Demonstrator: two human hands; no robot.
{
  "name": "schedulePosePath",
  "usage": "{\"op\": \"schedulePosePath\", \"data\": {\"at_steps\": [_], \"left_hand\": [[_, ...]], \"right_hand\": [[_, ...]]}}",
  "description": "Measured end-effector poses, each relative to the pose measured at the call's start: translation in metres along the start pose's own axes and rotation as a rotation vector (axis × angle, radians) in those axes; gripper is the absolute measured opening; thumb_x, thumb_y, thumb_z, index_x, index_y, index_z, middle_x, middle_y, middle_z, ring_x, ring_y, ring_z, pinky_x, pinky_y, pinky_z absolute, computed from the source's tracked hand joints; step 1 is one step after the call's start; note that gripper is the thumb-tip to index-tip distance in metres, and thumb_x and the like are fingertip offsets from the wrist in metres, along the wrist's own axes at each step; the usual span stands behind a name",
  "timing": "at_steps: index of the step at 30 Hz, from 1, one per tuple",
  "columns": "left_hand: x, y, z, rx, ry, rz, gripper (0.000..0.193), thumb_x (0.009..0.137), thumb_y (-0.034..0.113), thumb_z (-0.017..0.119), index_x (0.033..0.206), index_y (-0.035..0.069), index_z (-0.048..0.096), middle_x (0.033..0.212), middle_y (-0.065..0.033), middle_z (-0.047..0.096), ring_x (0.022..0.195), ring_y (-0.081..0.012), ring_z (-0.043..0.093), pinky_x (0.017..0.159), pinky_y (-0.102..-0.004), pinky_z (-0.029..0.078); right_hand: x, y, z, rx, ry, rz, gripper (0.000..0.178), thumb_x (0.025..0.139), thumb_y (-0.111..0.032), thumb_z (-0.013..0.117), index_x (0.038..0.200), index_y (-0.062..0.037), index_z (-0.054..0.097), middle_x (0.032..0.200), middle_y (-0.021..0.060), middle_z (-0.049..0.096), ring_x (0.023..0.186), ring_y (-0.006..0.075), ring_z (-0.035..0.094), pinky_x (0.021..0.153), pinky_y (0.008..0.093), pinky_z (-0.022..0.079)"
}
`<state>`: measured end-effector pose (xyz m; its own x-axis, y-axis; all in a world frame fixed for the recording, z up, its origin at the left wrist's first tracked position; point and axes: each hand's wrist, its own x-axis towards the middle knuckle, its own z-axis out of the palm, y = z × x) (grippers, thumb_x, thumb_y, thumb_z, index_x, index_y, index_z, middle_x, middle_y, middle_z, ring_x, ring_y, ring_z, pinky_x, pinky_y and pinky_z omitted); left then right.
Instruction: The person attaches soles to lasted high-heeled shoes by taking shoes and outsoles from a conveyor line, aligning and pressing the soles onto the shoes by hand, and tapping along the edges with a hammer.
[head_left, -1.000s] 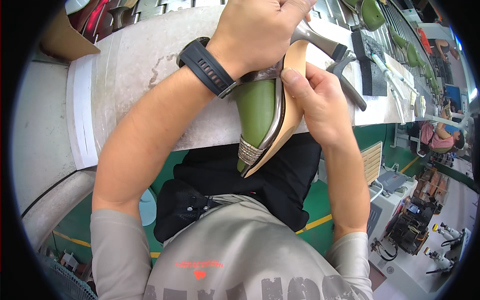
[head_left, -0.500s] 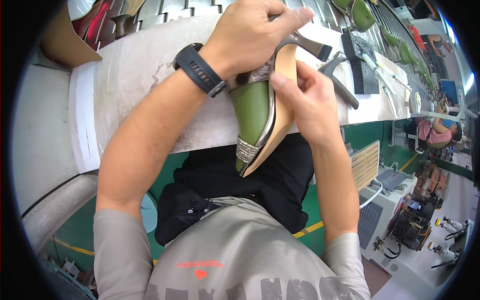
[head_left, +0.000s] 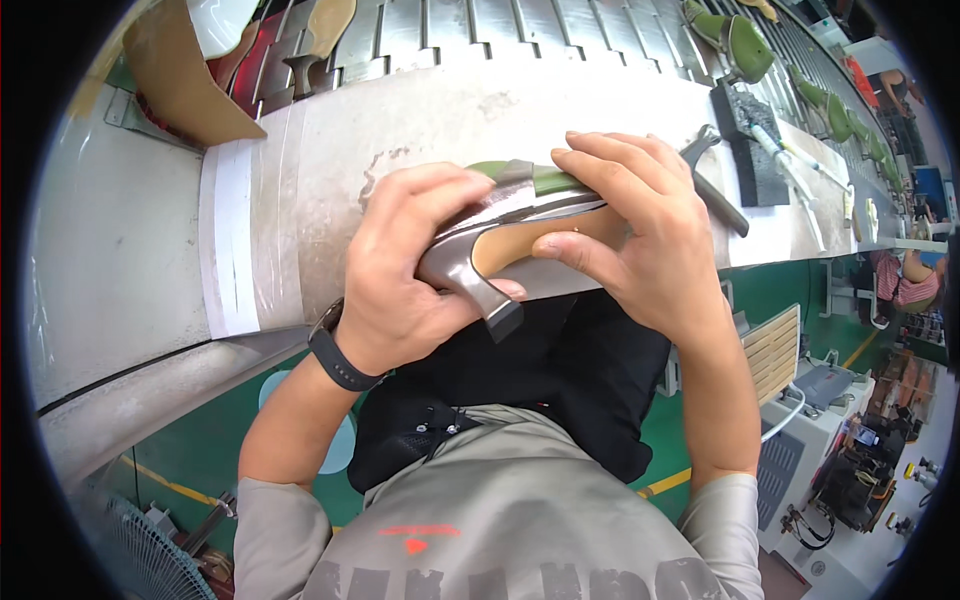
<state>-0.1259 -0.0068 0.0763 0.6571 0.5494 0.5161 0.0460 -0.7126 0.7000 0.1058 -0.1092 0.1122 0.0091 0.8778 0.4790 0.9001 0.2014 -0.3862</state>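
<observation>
Both my hands hold a green high-heeled shoe over the near edge of the pale workbench. It lies on its side with its tan sole toward me and its dark metallic heel pointing down and to the right. My left hand, a black watch on its wrist, wraps round the heel end, with the thumb behind the heel. My right hand grips the front part, thumb on the sole and fingers over the upper. The toe is hidden behind the right hand. A hammer lies just right of that hand.
Past the bench runs a metal slat conveyor carrying green shoes at the right. A black block and brushes lie right of the hammer. Cardboard stands at the far left. Another person sits at the far right.
The shoe has turned from toe toward me to lying crosswise, heel at the left. My left hand has come down from above onto the heel end; my right has shifted along the front.
</observation>
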Motion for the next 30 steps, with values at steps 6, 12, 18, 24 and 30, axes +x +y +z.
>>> {"op": "schedulePosePath", "data": {"at_steps": [6, 12, 18, 24, 30], "left_hand": [[0.007, -0.006, 0.0, 0.068, -0.059, 0.082, 0.076, 0.076, 0.036, 0.096, 0.137, 0.001, 0.067, 0.14, -0.0207, 0.068, 0.124, -0.0322, 0.069, 0.103, -0.0394, 0.057], [0.006, -0.007, 0.003, 0.051, -0.05, 0.085, 0.076, 0.076, 0.037, 0.095, 0.136, 0.001, 0.067, 0.139, -0.0231, 0.068, 0.123, -0.0335, 0.07, 0.103, -0.0406, 0.057], [0.005, -0.008, 0.005, 0.054, -0.046, 0.097, 0.074, 0.078, 0.039, 0.093, 0.135, 0.0, 0.067, 0.137, -0.0246, 0.069, 0.123, -0.0348, 0.07, 0.102, -0.0418, 0.058], [0.005, -0.008, 0.005, 0.066, -0.046, 0.109, 0.073, 0.079, 0.039, 0.092, 0.135, 0.0, 0.067, 0.136, -0.025, 0.069, 0.121, -0.036, 0.071, 0.102, -0.0428, 0.058], [0.002, -0.013, 0.009, 0.056, -0.019, 0.159, 0.072, 0.08, 0.039, 0.092, 0.133, -0.001, 0.066, 0.134, -0.0254, 0.07, 0.119, -0.0375, 0.071, 0.101, -0.0445, 0.057]], "right_hand": [[0.004, 0.007, 0.008, 0.028, 0.038, -0.062, 0.055, 0.071, -0.036, 0.093, 0.115, -0.0066, 0.078, 0.117, 0.0108, 0.076, 0.108, 0.031, 0.067, 0.098, 0.0453, 0.049], [0.007, 0.009, 0.006, 0.039, 0.014, -0.085, 0.055, 0.073, -0.036, 0.091, 0.118, -0.0054, 0.078, 0.117, 0.0105, 0.076, 0.109, 0.0313, 0.068, 0.096, 0.0427, 0.051], [0.007, 0.009, 0.007, 0.058, -0.005, -0.067, 0.052, 0.074, -0.034, 0.09, 0.116, -0.0054, 0.079, 0.111, 0.0079, 0.077, 0.101, 0.0285, 0.066, 0.092, 0.0405, 0.051], [0.007, 0.006, 0.006, 0.055, -0.007, -0.055, 0.046, 0.075, -0.031, 0.09, 0.112, -0.0053, 0.08, 0.108, 0.0065, 0.078, 0.098, 0.0269, 0.066, 0.09, 0.0395, 0.051], [0.008, 0.002, 0.002, 0.061, -0.036, -0.017, 0.041, 0.074, -0.025, 0.091, 0.109, -0.005, 0.08, 0.106, 0.0072, 0.078, 0.096, 0.0269, 0.066, 0.087, 0.0386, 0.051]]}}
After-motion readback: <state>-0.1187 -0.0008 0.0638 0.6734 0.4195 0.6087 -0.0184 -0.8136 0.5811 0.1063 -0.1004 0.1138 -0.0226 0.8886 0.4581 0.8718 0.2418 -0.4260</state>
